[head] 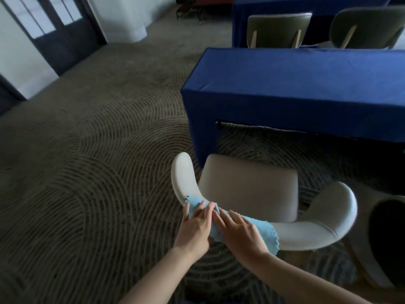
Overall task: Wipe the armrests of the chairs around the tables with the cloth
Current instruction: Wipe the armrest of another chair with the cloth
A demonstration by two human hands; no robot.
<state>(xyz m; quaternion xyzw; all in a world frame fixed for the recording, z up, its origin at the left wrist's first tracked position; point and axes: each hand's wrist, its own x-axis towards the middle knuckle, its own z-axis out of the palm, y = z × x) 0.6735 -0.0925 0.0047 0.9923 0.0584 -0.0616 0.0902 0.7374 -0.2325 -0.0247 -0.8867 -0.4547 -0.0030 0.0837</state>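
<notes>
together, left hand (195, 230), right hand (243, 234) press cloth (266, 230) on armrest (183, 178), fingers (205, 212) straight, over carpet (87, 172).

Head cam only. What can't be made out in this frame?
Armrest, stretch under the cloth: head view, covered by cloth, left hand and right hand; wiped or not, unknown.
Left hand's grip: thumb mostly hidden by its palm; pinch or press, unclear.
Dark chair: cut off by the right edge.
Far chairs: seats and armrests hidden behind the blue table, and blurred.
</notes>
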